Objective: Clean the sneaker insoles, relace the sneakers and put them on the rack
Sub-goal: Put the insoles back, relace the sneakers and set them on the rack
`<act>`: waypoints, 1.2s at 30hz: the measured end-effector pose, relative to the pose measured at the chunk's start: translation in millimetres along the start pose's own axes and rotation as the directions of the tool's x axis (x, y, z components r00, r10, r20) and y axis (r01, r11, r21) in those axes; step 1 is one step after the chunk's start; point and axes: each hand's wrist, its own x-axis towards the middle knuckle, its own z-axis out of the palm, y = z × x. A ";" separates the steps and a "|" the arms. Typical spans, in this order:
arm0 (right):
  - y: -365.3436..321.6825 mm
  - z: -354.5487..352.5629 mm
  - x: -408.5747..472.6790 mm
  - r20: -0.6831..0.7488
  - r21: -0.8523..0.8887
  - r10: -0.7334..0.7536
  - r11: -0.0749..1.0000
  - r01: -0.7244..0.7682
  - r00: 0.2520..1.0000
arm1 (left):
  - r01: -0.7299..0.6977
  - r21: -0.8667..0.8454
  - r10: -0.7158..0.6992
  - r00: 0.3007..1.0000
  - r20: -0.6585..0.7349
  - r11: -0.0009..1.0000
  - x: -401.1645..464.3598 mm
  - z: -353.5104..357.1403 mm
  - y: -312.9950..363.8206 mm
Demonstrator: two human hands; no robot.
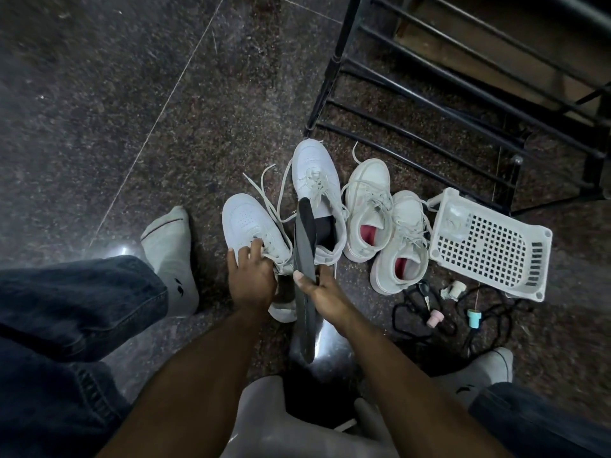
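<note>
Head view: a dark insole (305, 259) is gripped by the right hand (325, 292), while a white sneaker (254, 233) on the floor (99, 110) is clasped by the left hand (253, 276), near the rack (463, 94).

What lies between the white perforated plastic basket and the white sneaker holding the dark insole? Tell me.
Two white sneakers with red insoles, side by side on the floor, seen in the head view.

Dark blue denim jeans (76, 312) at eight o'clock, cuffs stitched; pale grey socks (173, 256) with small black logos; forearms bare, no sleeves.
</note>
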 end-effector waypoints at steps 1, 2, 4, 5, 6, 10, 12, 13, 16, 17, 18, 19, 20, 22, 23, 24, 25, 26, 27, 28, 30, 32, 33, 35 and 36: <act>1.0 -0.8 1.4 -0.003 0.002 0.000 1.000 0.000 1.000 | -0.027 -0.004 0.027 1.000 -0.006 1.000 -1.7 -0.9 -1.5; 2.3 -1.3 3.2 -0.010 -0.017 0.004 1.000 -0.004 1.000 | -0.060 -0.005 0.060 0.998 -0.017 0.998 -4.0 -2.5 -3.5; 3.6 -2.5 5.0 -0.024 -0.053 0.011 0.999 -0.012 1.000 | -0.140 -0.005 0.140 0.988 -0.059 0.990 -9.8 -7.3 -8.8; 4.0 -2.8 5.9 -0.024 -0.063 0.010 0.998 -0.011 1.000 | -0.185 -0.006 0.184 0.980 -0.079 0.983 -11.7 -10.4 -12.0; 2.3 -3.4 5.3 -0.016 -0.075 0.018 0.997 -0.020 1.000 | -0.231 -0.015 0.228 0.969 -0.094 0.973 -12.1 -13.3 -14.7; -1.5 -5.8 8.8 -0.008 -0.159 0.079 0.984 -0.079 0.997 | -0.307 -0.150 0.315 0.949 0.027 0.940 -6.0 -25.2 -24.2; -0.2 -6.5 10.6 0.010 -0.200 0.057 0.978 -0.054 0.998 | -0.289 -0.165 0.313 0.939 0.145 0.943 2.7 -30.8 -29.6; -3.7 -6.6 6.9 0.004 -0.224 0.017 0.974 -0.016 1.000 | -0.282 -0.149 0.307 0.933 0.190 0.948 8.0 -33.4 -31.7; -6.9 -21.6 -9.0 -0.045 -0.482 -0.148 0.869 0.108 0.988 | -0.257 -0.168 0.294 0.919 0.262 0.952 22.9 -37.3 -36.4; -9.2 -30.0 -18.7 -0.055 -0.623 -0.178 0.775 0.105 0.983 | -0.247 -0.198 0.296 0.915 0.275 0.948 26.4 -36.6 -37.4; -10.0 -38.9 -28.4 -0.044 -0.755 -0.192 0.648 0.093 0.980 | -0.229 -0.228 0.289 0.915 0.282 0.946 29.3 -34.0 -38.8; -10.1 -47.2 -38.8 -0.016 -0.850 -0.192 0.520 0.088 0.981 | -0.194 -0.251 0.265 0.920 0.290 0.948 31.4 -32.4 -40.1; -9.0 -54.5 -48.5 0.021 -0.908 -0.179 0.409 0.093 0.984 | -0.154 -0.274 0.235 0.927 0.291 0.949 33.7 -30.9 -41.3; -5.6 -64.3 -65.7 0.089 -0.966 -0.148 0.230 0.122 0.985 | -0.097 -0.313 0.194 0.935 0.296 0.945 38.0 -27.4 -43.5; -4.2 -67.0 -72.0 0.112 -0.977 -0.137 0.166 0.134 0.984 | -0.088 -0.316 0.191 0.931 0.312 0.945 39.4 -27.0 -43.6; -3.0 -68.1 -76.2 0.119 -0.983 -0.119 0.125 0.134 0.986 | -0.091 -0.310 0.196 0.926 0.324 0.946 41.0 -26.2 -43.6; -3.8 -66.8 -79.4 0.118 -0.986 -0.110 0.104 0.129 0.987 | -0.091 -0.298 0.194 0.922 0.335 0.950 41.9 -26.1 -42.9; -4.9 -63.3 -80.3 0.113 -0.988 -0.102 0.092 0.122 0.988 | -0.089 -0.292 0.190 0.921 0.339 0.952 42.5 -24.6 -42.5; -7.7 -57.3 -80.6 0.113 -0.989 -0.114 0.086 0.124 0.987 | -0.082 -0.288 0.183 0.921 0.343 0.954 42.7 -23.8 -42.1; -11.3 -49.2 -79.8 0.111 -0.990 -0.135 0.078 0.122 0.985 | -0.080 -0.289 0.180 0.924 0.339 0.954 42.9 -22.1 -41.9; -18.4 -29.5 -74.1 0.104 -0.991 -0.182 0.068 0.119 0.978 | -0.067 -0.300 0.169 0.929 0.329 0.952 41.9 -21.1 -40.8; -25.5 -8.4 -65.7 0.092 -0.992 -0.192 0.065 0.106 0.977 | -0.048 -0.320 0.156 0.934 0.322 0.946 40.3 -20.5 -40.1; -28.0 0.5 -61.1 0.073 -0.993 -0.188 0.075 0.088 0.979 | -0.038 -0.324 0.149 0.934 0.324 0.945 39.1 -21.7 -39.4; -29.6 14.2 -52.3 0.022 -0.990 -0.190 0.134 0.048 0.981 | -0.018 -0.328 0.132 0.935 0.329 0.945 38.0 -22.2 -38.6; -28.2 18.6 -48.5 -0.009 -0.984 -0.197 0.174 0.026 0.980 | -0.011 -0.327 0.123 0.937 0.326 0.945 37.7 -21.6 -38.3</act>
